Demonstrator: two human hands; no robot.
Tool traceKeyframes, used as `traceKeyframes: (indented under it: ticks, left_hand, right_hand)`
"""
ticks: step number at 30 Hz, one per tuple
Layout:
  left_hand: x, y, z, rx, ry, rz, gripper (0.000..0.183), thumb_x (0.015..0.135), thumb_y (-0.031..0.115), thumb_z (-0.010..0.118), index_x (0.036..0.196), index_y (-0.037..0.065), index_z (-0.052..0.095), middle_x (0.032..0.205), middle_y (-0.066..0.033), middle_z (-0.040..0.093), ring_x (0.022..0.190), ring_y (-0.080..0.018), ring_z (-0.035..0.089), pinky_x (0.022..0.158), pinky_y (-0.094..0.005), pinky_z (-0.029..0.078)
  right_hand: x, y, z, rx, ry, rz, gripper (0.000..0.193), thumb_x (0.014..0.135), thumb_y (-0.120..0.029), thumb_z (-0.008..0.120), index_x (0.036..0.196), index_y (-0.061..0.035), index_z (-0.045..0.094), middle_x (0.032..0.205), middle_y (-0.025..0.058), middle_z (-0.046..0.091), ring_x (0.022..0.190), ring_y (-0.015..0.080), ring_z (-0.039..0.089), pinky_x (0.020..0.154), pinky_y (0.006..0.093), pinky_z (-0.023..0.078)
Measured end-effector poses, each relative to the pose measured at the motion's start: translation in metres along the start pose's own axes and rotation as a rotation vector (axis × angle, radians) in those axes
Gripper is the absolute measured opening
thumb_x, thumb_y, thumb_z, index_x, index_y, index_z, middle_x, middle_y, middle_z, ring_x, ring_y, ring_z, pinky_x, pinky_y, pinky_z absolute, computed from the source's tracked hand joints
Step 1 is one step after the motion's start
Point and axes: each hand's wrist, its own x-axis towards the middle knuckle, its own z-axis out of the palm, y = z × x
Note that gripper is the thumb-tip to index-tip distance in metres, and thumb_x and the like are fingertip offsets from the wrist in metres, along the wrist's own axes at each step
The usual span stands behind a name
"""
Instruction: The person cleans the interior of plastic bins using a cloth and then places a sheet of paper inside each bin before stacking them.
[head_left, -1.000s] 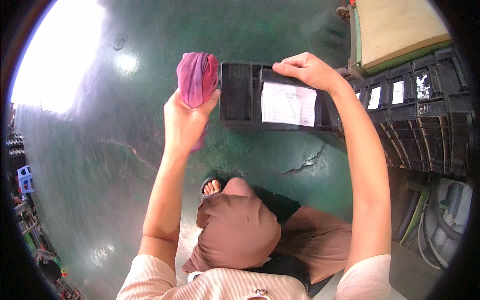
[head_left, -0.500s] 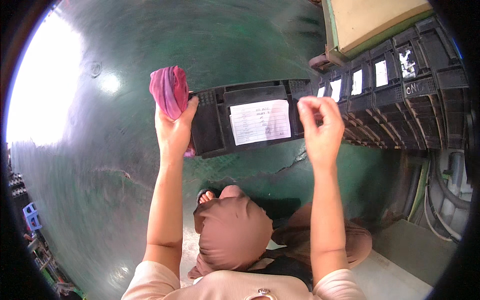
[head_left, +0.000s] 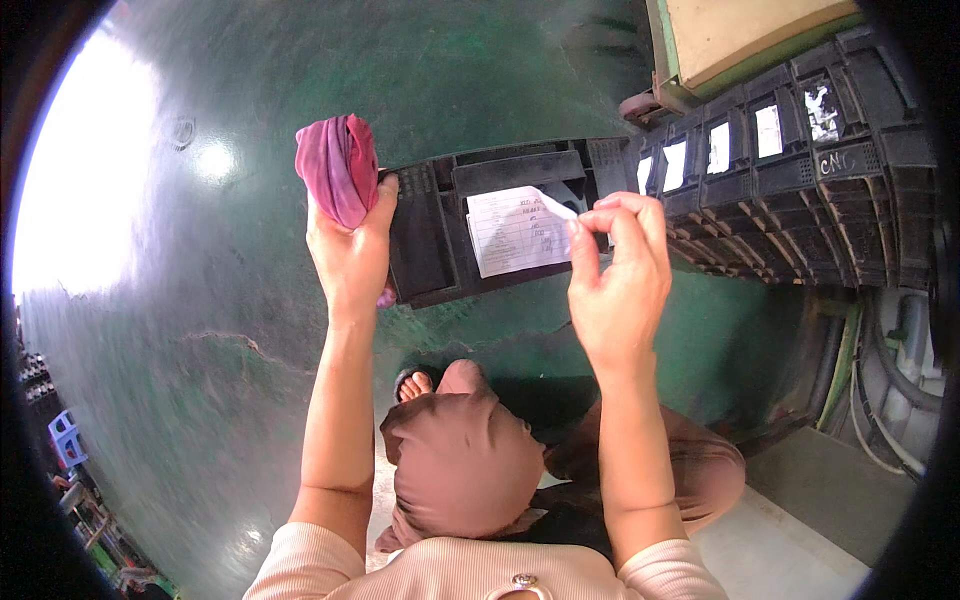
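Observation:
A black plastic crate (head_left: 425, 240) stands before me with a white paper label (head_left: 505, 240) on the side facing me. The label's upper right corner is lifted and curls away from the crate. My right hand (head_left: 622, 265) pinches that corner between thumb and forefinger. My left hand (head_left: 348, 245) is closed round a bunched pink and purple cloth (head_left: 338, 170), its thumb against the crate's left end. The fingers behind the cloth are hidden.
A row of similar black crates (head_left: 780, 190) with white labels stands at the right. Behind it is a cream-coloured panel (head_left: 750, 35). Hoses (head_left: 880, 380) run down at the lower right. A blue stool (head_left: 66, 438) is at the far left on the green floor (head_left: 250, 400).
My right hand has moved left onto the label and taken its corner, which is now peeled up. My left hand still holds the cloth at the crate's end.

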Motion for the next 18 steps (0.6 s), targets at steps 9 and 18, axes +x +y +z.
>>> traceKeyframes:
  ticks: [9,18]
  left_hand:
    - [-0.020,-0.001,0.007,0.043,0.011,0.015,0.026,0.074,0.014,0.066,0.096,0.002,0.057,0.085,-0.0041,0.060,0.079,-0.0117,0.054,0.075,-0.0255,0.041]
    - [-0.031,-0.012,0.029,0.034,-0.015,-0.001,0.028,0.074,0.016,0.067,0.097,0.002,0.057,0.083,-0.0053,0.061,0.078,-0.0126,0.056,0.074,-0.0262,0.043]
  right_hand:
    - [-0.017,0.011,-0.027,0.164,-0.081,-0.069,0.012,0.073,0.006,0.057,0.080,0.0000,0.049,0.092,0.0158,0.049,0.080,0.0299,0.055,0.067,0.0363,0.047]
    - [-0.015,0.012,-0.088,0.124,0.023,-0.067,0.004,0.079,0.002,0.053,0.082,0.0037,0.050,0.095,0.0161,0.051,0.088,0.0269,0.056,0.076,0.0339,0.048]
